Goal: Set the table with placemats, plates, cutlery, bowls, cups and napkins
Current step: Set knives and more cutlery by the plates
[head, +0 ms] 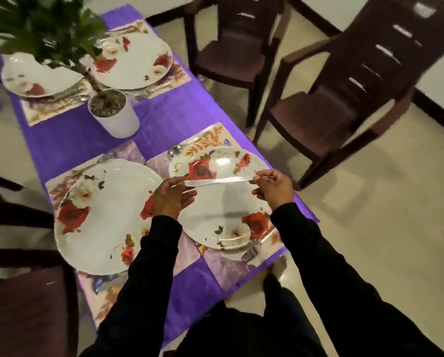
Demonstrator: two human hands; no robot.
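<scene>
Over the near end of the counter [86, 140], purple cloth on it, four placemats with floral plates. Left to right: near-left plate [104, 217] on its placemat, a fork [107, 157] tucked at its far edge. Then left hand [170, 195], its grip pinched on the blade end of a table knife [217, 181], thumb and fingers closed round the tip, the rest of the palm loose. Knife spans level between both hands, held above the near-right plate [215, 202], not touching it as far as I can tell. Right hand [273, 188] has the handle end in a fingertip pinch, closed on the metal. Fork [249, 253] lies by the near rim of that plate, spoon [175, 149] at the far rim. Potted plant [113, 112] mid-counter, two more plates beyond; dark chairs [344, 99] at right.

Handling guess: knife is light, rigid steel, smooth, so likely slippery in a two-finger pinch; safer taken by the handle, one hand only, blade end freed. Plates look ceramic, so breakable; set the knife flat on the placemat [215, 266] beside the plate, not dropped onto the rim. Bowls, cups and napkins not seen.
</scene>
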